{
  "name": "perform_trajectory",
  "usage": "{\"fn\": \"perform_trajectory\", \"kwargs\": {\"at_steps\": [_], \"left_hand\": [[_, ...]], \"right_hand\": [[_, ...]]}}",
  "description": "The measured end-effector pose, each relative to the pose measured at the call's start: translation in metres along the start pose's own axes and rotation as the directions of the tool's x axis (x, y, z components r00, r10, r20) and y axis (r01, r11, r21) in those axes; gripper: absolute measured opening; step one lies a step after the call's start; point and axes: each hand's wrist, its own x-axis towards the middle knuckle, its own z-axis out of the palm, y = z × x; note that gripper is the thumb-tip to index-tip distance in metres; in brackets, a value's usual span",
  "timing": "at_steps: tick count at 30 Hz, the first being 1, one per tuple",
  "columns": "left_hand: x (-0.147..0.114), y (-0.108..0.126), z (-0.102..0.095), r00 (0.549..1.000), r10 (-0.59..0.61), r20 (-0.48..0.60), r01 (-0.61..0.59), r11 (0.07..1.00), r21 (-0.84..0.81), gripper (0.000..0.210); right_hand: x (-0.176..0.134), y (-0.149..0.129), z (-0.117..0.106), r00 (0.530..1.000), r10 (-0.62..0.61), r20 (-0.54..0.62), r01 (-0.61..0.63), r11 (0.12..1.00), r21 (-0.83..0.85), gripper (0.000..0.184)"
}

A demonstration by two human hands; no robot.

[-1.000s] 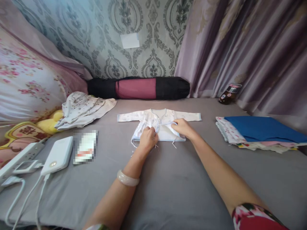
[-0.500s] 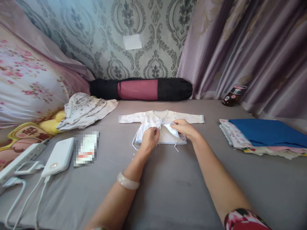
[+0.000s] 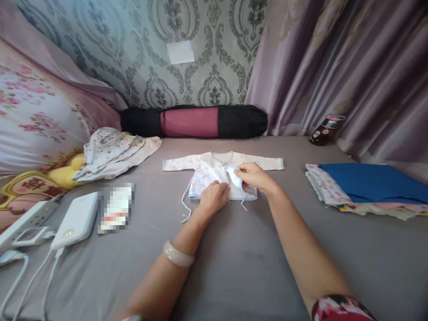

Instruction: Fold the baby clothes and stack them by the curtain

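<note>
A small white baby shirt [image 3: 207, 178] with pale blue trim lies spread on the bed, sleeves stretched to both sides. My right hand [image 3: 256, 177] pinches the edge of its front flap, which is lifted and folded back. My left hand [image 3: 214, 196] is closed over the lower front of the shirt, fingers curled down into the cloth; their tips are partly hidden. A thin white tie string [image 3: 184, 203] trails from the shirt's left side, and a shorter one hangs below the hem near my right hand.
Folded clothes with a blue piece [image 3: 374, 183] on top lie at right, a bottle [image 3: 326, 130] behind them. Grey-white cloths [image 3: 113, 154], a power bank [image 3: 75, 220], a power strip [image 3: 30, 220] and a blurred packet [image 3: 117, 207] lie at left. A black and maroon roll [image 3: 189, 121] lines the wall.
My left hand has moved down and slightly right over the shirt front. My right hand has drawn the flap a little to the left and up. The view has shifted slightly.
</note>
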Motion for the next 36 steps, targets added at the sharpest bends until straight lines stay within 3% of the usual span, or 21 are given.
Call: {"fn": "perform_trajectory", "kwargs": {"at_steps": [3, 6, 8, 10, 11, 13, 15, 16, 18, 19, 21, 23, 26, 36], "left_hand": [[0.009, -0.011, 0.004, 0.987, -0.130, -0.095, 0.099, 0.955, -0.281, 0.028], [0.016, -0.019, 0.004, 0.954, -0.298, -0.030, 0.227, 0.786, -0.575, 0.031], [0.017, -0.022, 0.003, 0.945, -0.327, 0.005, 0.251, 0.716, -0.652, 0.032], [0.016, -0.022, 0.003, 0.950, -0.313, -0.025, 0.221, 0.725, -0.652, 0.034], [0.015, -0.022, 0.003, 0.953, -0.298, -0.046, 0.200, 0.741, -0.641, 0.036], [0.013, -0.020, 0.004, 0.963, -0.259, -0.075, 0.159, 0.769, -0.620, 0.043], [0.011, -0.019, 0.004, 0.971, -0.225, -0.081, 0.133, 0.790, -0.598, 0.052], [0.011, -0.019, 0.004, 0.974, -0.213, -0.079, 0.128, 0.799, -0.587, 0.054], [0.010, -0.018, 0.003, 0.977, -0.200, -0.077, 0.121, 0.811, -0.573, 0.053], [0.011, -0.018, 0.003, 0.977, -0.196, -0.079, 0.118, 0.815, -0.568, 0.051], [0.011, -0.017, 0.003, 0.979, -0.183, -0.087, 0.105, 0.825, -0.555, 0.049], [0.011, -0.017, 0.003, 0.981, -0.168, -0.096, 0.091, 0.839, -0.537, 0.046], [0.011, -0.019, 0.004, 0.986, -0.137, -0.100, 0.070, 0.866, -0.495, 0.040], [0.009, -0.018, 0.005, 0.994, -0.085, -0.067, 0.074, 0.986, -0.150, 0.033]], "right_hand": [[0.004, 0.008, 0.012, 0.995, -0.029, 0.091, 0.035, 0.997, -0.072, 0.018], [0.004, 0.012, 0.024, 0.973, -0.065, 0.221, 0.101, 0.982, -0.157, 0.019], [0.002, 0.012, 0.029, 0.925, -0.102, 0.366, 0.190, 0.958, -0.213, 0.016], [-0.001, 0.008, 0.029, 0.868, -0.130, 0.480, 0.268, 0.935, -0.232, 0.014], [-0.002, 0.006, 0.027, 0.863, -0.128, 0.489, 0.265, 0.938, -0.222, 0.014], [-0.003, 0.003, 0.016, 0.918, -0.088, 0.388, 0.165, 0.971, -0.170, 0.016], [-0.001, 0.006, -0.001, 0.988, 0.003, 0.155, 0.016, 0.992, -0.125, 0.018], [0.001, 0.010, -0.011, 0.999, 0.041, 0.017, -0.038, 0.990, -0.135, 0.020], [0.003, 0.022, -0.030, 0.971, 0.142, -0.192, -0.188, 0.951, -0.246, 0.028], [0.003, 0.028, -0.036, 0.950, 0.207, -0.235, -0.272, 0.917, -0.292, 0.033], [0.002, 0.039, -0.042, 0.917, 0.355, -0.182, -0.397, 0.852, -0.340, 0.039], [0.000, 0.044, -0.041, 0.898, 0.436, -0.066, -0.427, 0.823, -0.373, 0.040], [-0.005, 0.042, -0.036, 0.907, 0.420, 0.045, -0.363, 0.829, -0.426, 0.038], [-0.011, 0.047, -0.053, 0.878, 0.465, 0.116, -0.332, 0.765, -0.552, 0.036]]}}
